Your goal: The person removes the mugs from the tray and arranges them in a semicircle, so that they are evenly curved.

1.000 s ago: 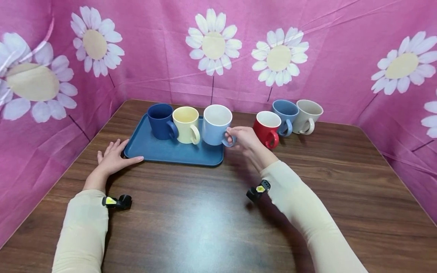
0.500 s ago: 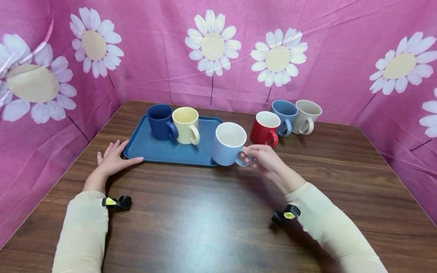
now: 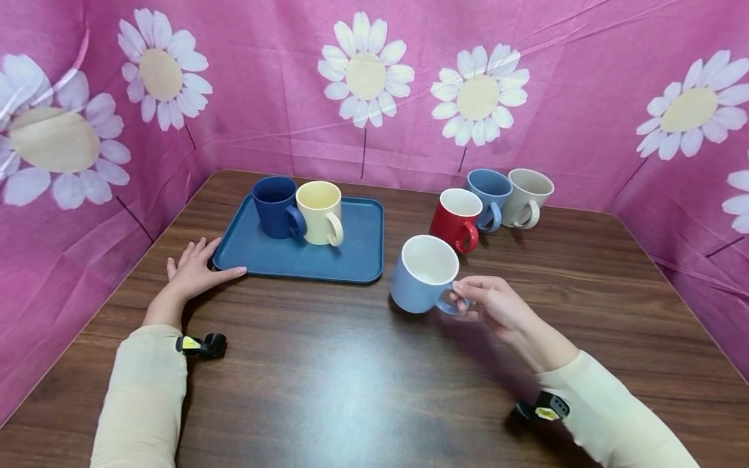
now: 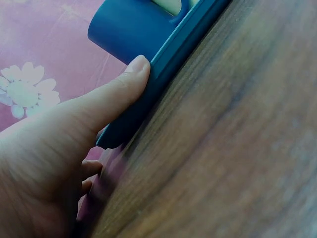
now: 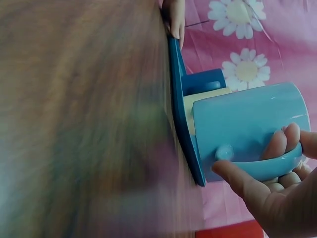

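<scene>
My right hand (image 3: 494,305) pinches the handle of a light blue mug (image 3: 417,286) with a white inside. The mug is upright over the table, off the tray's front right corner. In the right wrist view, thumb and fingers close around the handle of this mug (image 5: 242,124). My left hand (image 3: 196,268) lies spread at the front left corner of a dark blue tray (image 3: 292,265), its thumb (image 4: 116,96) straight along the rim. On the tray stand a navy mug (image 3: 270,211) and a pale yellow mug (image 3: 315,222), side by side.
Right of the tray stands a red mug (image 3: 446,224), with a grey-blue mug (image 3: 488,188) and a beige mug (image 3: 517,205) behind it. A pink daisy-print cloth (image 3: 263,78) rises around the back and sides of the wooden table (image 3: 281,364).
My right hand has carried the light blue mug from the tray's right end toward me and to the right, off the tray. My left hand and the other mugs have stayed put.
</scene>
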A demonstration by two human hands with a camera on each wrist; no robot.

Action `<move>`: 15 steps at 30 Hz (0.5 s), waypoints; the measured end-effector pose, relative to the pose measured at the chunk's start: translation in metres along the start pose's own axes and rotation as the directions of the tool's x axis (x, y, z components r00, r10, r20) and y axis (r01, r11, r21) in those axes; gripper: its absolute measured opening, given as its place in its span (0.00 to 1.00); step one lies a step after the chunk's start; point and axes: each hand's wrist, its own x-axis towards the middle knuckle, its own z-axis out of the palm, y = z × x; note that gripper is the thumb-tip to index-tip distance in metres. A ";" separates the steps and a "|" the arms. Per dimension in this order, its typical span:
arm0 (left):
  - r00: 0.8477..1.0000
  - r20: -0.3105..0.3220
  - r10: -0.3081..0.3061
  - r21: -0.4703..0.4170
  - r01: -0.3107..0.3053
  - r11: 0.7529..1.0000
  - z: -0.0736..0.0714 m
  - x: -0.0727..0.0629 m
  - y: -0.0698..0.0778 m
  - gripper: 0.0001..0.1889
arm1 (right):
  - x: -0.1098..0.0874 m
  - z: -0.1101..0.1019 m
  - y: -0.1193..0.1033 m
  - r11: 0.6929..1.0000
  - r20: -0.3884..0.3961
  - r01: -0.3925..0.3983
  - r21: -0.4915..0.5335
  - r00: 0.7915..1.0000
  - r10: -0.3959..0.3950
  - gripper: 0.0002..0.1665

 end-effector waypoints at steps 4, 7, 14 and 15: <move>1.000 0.006 -0.003 0.001 0.003 1.000 -0.001 0.000 0.002 0.50 | -0.014 -0.009 0.004 0.999 0.020 0.035 -0.017 0.999 -0.035 0.15; 1.000 0.001 -0.001 0.002 0.001 1.000 -0.001 0.000 0.001 0.50 | -0.024 -0.015 0.006 0.999 0.033 0.041 0.014 0.999 -0.042 0.15; 1.000 -0.008 0.007 -0.009 -0.007 1.000 -0.001 -0.001 0.000 0.50 | -0.042 -0.030 0.009 0.991 0.058 0.092 0.093 0.993 -0.098 0.15; 1.000 -0.007 0.007 -0.010 -0.008 1.000 -0.001 -0.001 0.001 0.50 | -0.044 -0.033 0.009 0.990 0.055 0.097 0.099 0.993 -0.103 0.15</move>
